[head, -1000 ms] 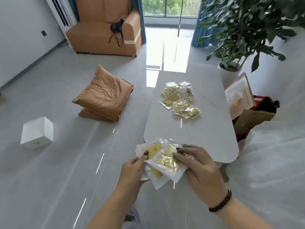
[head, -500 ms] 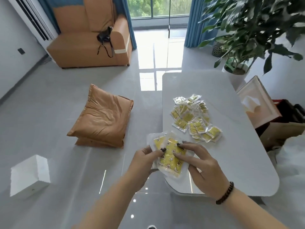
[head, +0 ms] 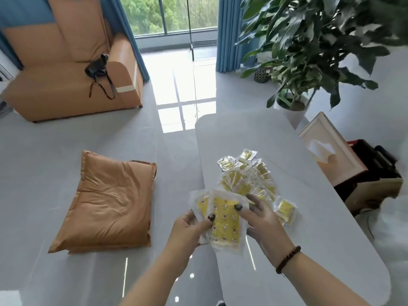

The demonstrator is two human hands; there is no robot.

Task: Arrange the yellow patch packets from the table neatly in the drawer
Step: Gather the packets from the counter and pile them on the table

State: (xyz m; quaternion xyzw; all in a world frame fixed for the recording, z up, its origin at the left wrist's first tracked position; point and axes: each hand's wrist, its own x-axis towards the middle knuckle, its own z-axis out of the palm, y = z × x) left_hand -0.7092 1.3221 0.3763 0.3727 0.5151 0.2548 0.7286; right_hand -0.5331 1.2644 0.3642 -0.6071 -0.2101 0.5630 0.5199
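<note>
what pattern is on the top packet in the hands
The top packet is yellow with small star-shaped cartoon figures in rows, inside a clear wrapper. Head view shows it.

Both bare forearms reach forward from the bottom of the view, the hands meeting close together. The left hand [head: 189,226] grips a small stack of clear-wrapped yellow patch packets [head: 224,219], its thumb pressed on top and its fingers [head: 194,214] curled beneath. The right hand [head: 263,221], a dark beaded bracelet [head: 288,259] on its wrist, lays nearly straight fingertips [head: 238,207] on the top packet.
</note>
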